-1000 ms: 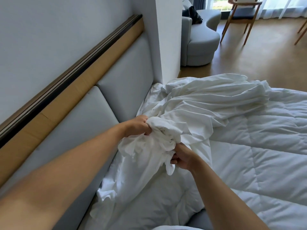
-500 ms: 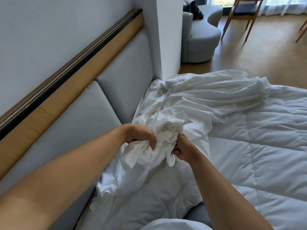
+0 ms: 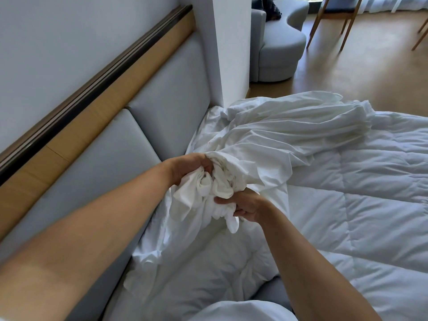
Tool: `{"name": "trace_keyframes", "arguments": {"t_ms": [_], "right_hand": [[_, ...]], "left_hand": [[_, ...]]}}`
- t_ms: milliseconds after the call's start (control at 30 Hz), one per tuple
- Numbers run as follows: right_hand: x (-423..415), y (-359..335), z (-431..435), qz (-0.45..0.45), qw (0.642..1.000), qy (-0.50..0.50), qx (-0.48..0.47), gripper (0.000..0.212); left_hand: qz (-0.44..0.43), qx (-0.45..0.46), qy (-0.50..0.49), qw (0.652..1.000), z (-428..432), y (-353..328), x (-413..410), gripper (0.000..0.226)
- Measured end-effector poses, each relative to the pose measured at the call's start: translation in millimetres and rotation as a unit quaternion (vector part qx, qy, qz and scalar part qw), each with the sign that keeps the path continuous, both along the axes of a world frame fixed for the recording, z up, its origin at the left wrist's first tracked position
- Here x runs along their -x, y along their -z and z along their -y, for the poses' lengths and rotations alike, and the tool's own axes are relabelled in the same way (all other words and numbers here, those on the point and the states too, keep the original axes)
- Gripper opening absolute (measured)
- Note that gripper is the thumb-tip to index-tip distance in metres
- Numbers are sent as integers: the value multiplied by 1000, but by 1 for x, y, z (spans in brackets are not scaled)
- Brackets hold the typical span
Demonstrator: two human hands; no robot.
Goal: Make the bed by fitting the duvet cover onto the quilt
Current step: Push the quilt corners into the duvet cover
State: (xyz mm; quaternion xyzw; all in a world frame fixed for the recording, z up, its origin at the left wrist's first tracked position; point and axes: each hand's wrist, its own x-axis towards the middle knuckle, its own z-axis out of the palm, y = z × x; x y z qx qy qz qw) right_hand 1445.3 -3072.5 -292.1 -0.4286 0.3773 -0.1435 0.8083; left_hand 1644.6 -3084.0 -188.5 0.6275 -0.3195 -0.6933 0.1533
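While both hands (left hand (image 3: 190,166), right hand (image 3: 245,205)) clutch its bunched end, the duvet cover (image 3: 278,137) stretches away rightward.

A single head-worn wide-angle camera looks forward and down from above the person's forearms. It sits close to the grip, which falls at frame centre. The padded headboard (image 3: 143,140) runs left of the grip; the quilt (image 3: 361,205) fills the right.
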Motion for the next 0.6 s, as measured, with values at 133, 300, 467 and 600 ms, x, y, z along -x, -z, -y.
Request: {"name": "trace_keyframes", "arguments": {"t_ms": [133,300,467,600], "right_hand": [[7,9,5,59,993,90,-46,18],[8,2,8,80,994,74,-14,29],[3,6,9,30,997,70,-1,21],[14,7,10,27,999,-27,-4,13]], "left_hand": [[114,14,105,988,0,-8,-4,38],[170,-62,226,957,-13,-3,-4,37],[75,-104,231,964,-27,10,-6,33],[-5,-24,147,989,-26,18,-13,50]]}}
